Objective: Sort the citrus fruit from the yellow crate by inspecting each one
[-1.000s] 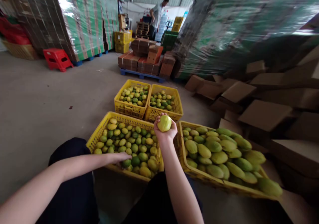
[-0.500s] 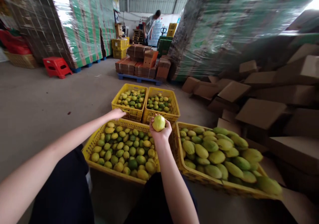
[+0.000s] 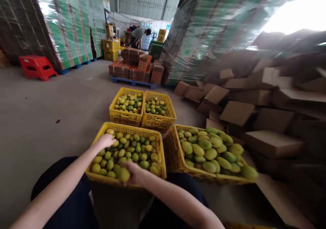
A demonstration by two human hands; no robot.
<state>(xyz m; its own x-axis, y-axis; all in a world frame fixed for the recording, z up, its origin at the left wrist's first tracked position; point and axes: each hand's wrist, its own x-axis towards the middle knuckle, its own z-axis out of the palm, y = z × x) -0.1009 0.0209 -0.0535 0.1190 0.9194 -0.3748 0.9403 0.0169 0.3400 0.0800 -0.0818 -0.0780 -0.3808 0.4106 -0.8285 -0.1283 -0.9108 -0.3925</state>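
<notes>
Head view: right hand (image 3: 134,174) now lower, over near crate (image 3: 134,130), fingers grasping yellow-green fruit (image 3: 123,174); left hand (image 3: 106,140) fingers: cannot tell.

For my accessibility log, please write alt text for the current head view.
A right hand holds a yellowish fruit over the near side of a yellow fruit crate; the left hand is over its left side. Two crates stand behind it, another crate to the right.

Open air above near yellow crate (image 3: 139,128), between left hand (image 3: 105,140) and right hand (image 3: 134,171), rear yellow crates (image 3: 126,118) just behind, heaped fruit crate (image 3: 173,151) hemming right, open concrete floor (image 3: 63,100) leftward
</notes>
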